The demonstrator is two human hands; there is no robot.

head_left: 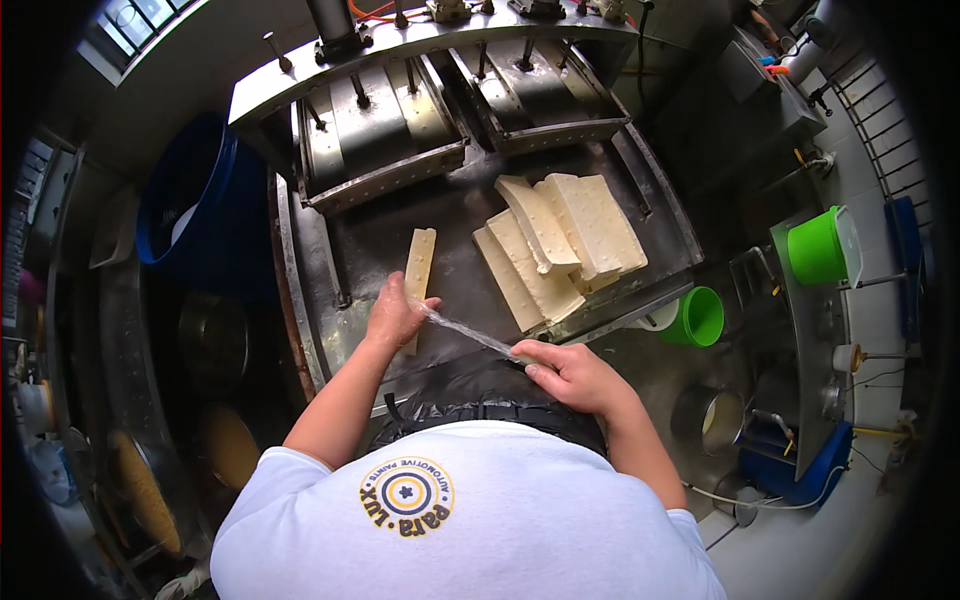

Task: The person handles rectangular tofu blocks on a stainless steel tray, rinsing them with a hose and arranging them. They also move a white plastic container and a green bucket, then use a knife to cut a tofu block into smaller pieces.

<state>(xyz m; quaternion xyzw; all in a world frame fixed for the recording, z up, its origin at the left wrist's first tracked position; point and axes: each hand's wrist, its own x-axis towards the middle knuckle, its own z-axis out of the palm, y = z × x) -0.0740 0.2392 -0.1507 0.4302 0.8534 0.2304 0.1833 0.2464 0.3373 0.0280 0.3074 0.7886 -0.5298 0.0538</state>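
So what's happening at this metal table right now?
A person in a white shirt stands at a wet steel work table. The left hand rests on a narrow pale slab lying alone on the table. The right hand holds a long blade that reaches across toward the left hand. To the right lies a pile of wider pale slabs, overlapping one another. Two metal press boxes sit at the back of the table.

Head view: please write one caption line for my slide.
Left hand on a pale slab, right hand holding a long knife, beside stacked slabs on a steel table.
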